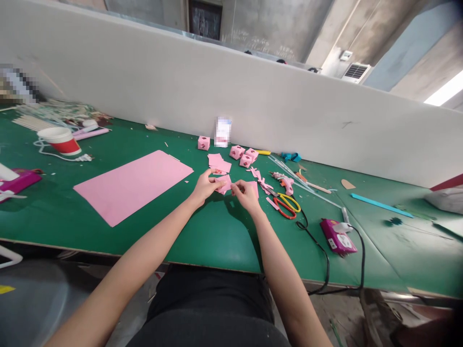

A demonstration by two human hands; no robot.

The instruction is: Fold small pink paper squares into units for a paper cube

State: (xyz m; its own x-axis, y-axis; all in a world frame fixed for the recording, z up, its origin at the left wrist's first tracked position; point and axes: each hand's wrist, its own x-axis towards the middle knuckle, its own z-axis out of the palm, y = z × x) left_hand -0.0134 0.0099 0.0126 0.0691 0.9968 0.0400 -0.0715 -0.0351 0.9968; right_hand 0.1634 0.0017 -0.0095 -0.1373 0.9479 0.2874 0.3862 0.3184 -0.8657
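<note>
Between my two hands is a small square of pink paper (224, 184), raised a little over the table. My left hand (206, 187) pinches its left side between thumb and fingers. At the right edge of the same square, the fingertips of my right hand (244, 193) are pressed together; they partly hide the edge. Another pink piece (254, 188) lies just behind my right hand. Beyond my left hand rests a small stack of pink squares (219, 162). Several folded pink paper boxes with cut-out openings (237, 152) stand farther back, and pink strips (261, 179) lie to their right.
A large pink sheet (133, 187) covers the left of the green table (213, 236). Scissors (287, 205), a pink glue gun (284, 182) and a purple power box (338, 236) with a black cable lie right. A paper cup (60, 140) stands left. A white partition (162, 82) bounds the back.
</note>
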